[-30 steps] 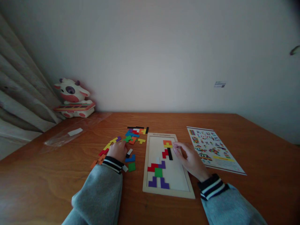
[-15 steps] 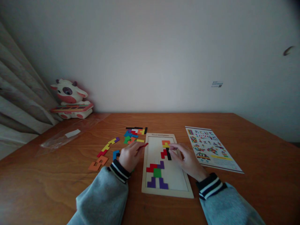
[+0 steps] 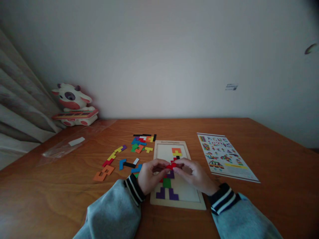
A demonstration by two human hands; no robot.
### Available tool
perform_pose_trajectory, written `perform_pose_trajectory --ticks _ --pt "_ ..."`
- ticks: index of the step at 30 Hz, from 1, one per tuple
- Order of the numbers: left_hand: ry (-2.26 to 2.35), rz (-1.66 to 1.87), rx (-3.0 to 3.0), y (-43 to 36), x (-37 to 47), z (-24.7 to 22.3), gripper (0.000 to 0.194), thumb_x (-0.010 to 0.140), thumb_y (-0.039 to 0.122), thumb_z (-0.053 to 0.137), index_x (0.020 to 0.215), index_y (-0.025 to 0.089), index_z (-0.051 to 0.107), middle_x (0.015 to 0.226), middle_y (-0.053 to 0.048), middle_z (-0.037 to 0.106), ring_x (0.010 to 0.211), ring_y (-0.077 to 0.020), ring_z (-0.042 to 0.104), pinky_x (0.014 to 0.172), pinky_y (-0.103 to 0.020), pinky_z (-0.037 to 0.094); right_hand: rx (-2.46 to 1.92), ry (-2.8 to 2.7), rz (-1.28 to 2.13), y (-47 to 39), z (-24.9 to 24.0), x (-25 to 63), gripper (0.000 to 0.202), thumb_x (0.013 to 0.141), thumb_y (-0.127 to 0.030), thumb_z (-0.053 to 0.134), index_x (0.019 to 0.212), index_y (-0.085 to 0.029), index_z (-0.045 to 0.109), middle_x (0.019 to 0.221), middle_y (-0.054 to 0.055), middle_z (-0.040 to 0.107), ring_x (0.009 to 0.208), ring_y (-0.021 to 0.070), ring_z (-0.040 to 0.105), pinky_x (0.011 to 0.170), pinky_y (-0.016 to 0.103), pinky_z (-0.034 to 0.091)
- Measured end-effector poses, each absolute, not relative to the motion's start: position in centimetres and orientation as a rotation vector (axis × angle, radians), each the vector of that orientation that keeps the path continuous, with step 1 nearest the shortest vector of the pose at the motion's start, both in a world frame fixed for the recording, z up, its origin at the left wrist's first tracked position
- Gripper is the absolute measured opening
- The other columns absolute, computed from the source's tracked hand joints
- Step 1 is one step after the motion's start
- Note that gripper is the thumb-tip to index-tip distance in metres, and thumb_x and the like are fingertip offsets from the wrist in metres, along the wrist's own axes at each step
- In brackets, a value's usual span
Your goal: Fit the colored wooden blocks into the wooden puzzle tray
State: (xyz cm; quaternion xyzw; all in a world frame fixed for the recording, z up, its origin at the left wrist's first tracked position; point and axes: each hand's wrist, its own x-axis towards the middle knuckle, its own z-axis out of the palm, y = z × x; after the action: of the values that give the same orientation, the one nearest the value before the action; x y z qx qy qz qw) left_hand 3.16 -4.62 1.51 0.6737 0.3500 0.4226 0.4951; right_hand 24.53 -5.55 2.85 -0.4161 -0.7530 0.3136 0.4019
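Note:
Over the wooden puzzle board (image 3: pixel 191 196), a red puzzle piece (image 3: pixel 171 166) is pinched between both hands. My left hand (image 3: pixel 153 174) grips its left end with thumb and fingers. On its right end, my right hand (image 3: pixel 195 174) closes in the same way. Several pieces lie on the board: an orange one (image 3: pixel 176 150) above a yellow one (image 3: pixel 177 154) near the top, a green one (image 3: pixel 166 183) lower down, and two purple ones (image 3: pixel 160 193) at the bottom. My fingers partly cover the black and red pieces in the middle.
Loose coloured pieces (image 3: pixel 143 141) lie left of the board, with orange pieces (image 3: pixel 100 176) farther left. A printed pattern sheet (image 3: pixel 226 157) is on the right. A clear plastic bag (image 3: pixel 59 149) and a cow toy keyboard (image 3: pixel 76 106) stand at the left back.
My left hand has moved right, bringing the red piece over the board. My right hand has come down and left and now grips the piece too.

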Motion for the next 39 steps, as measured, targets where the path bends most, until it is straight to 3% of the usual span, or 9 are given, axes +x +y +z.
perform_pose_trajectory --ticks 3,7,11,18,22,26,31,39 --pt "0.876 1.015 1.690 -4.9 3.3 2.0 0.024 0.085 0.032 0.069 0.100 0.014 0.068 0.094 -0.008 0.073 0.085 -0.0171 0.069 0.081 -0.028 0.056 -1.030 -1.809 0.919 -5.5 2.8 24.7 0.020 0.089 -0.039 0.063 0.100 -0.022 0.068 0.091 0.004 0.073 0.083 0.0171 0.068 0.079 0.031 0.054" --pt "0.990 1.028 1.756 -5.0 3.2 2.7 0.026 0.087 0.033 0.065 0.105 0.015 0.065 0.095 -0.007 0.069 0.079 -0.0147 0.066 0.070 -0.024 0.054 -0.993 -1.567 1.061 -5.2 2.9 25.6 0.024 0.088 -0.043 0.064 0.098 -0.021 0.065 0.087 0.006 0.075 0.083 0.0187 0.071 0.080 0.034 0.057" --pt "0.994 1.071 1.847 -5.0 3.0 2.8 0.020 0.089 0.029 0.061 0.103 0.016 0.063 0.096 -0.008 0.066 0.080 -0.0146 0.063 0.068 -0.024 0.052 -1.057 -1.485 1.012 -4.5 2.9 27.4 0.029 0.082 -0.045 0.070 0.097 -0.020 0.068 0.097 0.008 0.075 0.093 0.0218 0.071 0.088 0.038 0.056" --pt "0.985 1.032 2.017 -5.1 3.0 2.1 0.019 0.088 0.022 0.060 0.105 0.018 0.064 0.096 -0.007 0.064 0.079 -0.0144 0.060 0.066 -0.024 0.050 -1.314 -1.677 0.736 -3.8 1.8 29.2 0.026 0.086 -0.044 0.064 0.097 -0.021 0.069 0.094 0.007 0.075 0.088 0.0220 0.070 0.084 0.037 0.055" --pt "0.965 1.013 2.068 -5.1 3.0 2.3 0.017 0.088 0.021 0.058 0.103 0.018 0.064 0.099 -0.008 0.063 0.081 -0.0146 0.060 0.065 -0.023 0.050 -1.371 -1.803 0.588 -3.9 1.6 29.1 0.029 0.088 -0.041 0.058 0.109 -0.022 0.067 0.087 0.004 0.075 0.074 0.0189 0.069 0.070 0.032 0.054" --pt "0.953 0.999 2.121 -5.2 2.9 2.7 0.017 0.088 0.020 0.057 0.103 0.017 0.064 0.099 -0.008 0.062 0.081 -0.0148 0.060 0.063 -0.022 0.050 -1.459 -1.884 0.465 -4.0 1.8 28.8 0.026 0.088 -0.043 0.057 0.097 -0.021 0.068 0.068 0.002 0.069 0.054 0.0160 0.058 0.051 0.029 0.045" --pt "0.950 0.988 2.175 -5.5 3.0 3.1 0.019 0.087 0.018 0.056 0.104 0.018 0.064 0.101 -0.009 0.062 0.081 -0.0151 0.060 0.063 -0.022 0.050 -1.484 -1.874 0.422 -3.9 1.5 28.5 0.026 0.089 -0.046 0.056 0.092 -0.022 0.064 0.067 0.001 0.066 0.053 0.0154 0.055 0.050 0.028 0.042" --pt "0.972 1.061 2.250 -5.4 2.9 3.2 0.025 0.083 0.014 0.056 0.106 0.019 0.064 0.105 -0.009 0.062 0.099 -0.0224 0.059 0.092 -0.038 0.050 -1.507 -1.797 0.458 -3.8 1.1 28.1 0.027 0.087 -0.049 0.058 0.086 -0.022 0.063 0.063 0.001 0.063 0.052 0.0150 0.053 0.048 0.027 0.041"
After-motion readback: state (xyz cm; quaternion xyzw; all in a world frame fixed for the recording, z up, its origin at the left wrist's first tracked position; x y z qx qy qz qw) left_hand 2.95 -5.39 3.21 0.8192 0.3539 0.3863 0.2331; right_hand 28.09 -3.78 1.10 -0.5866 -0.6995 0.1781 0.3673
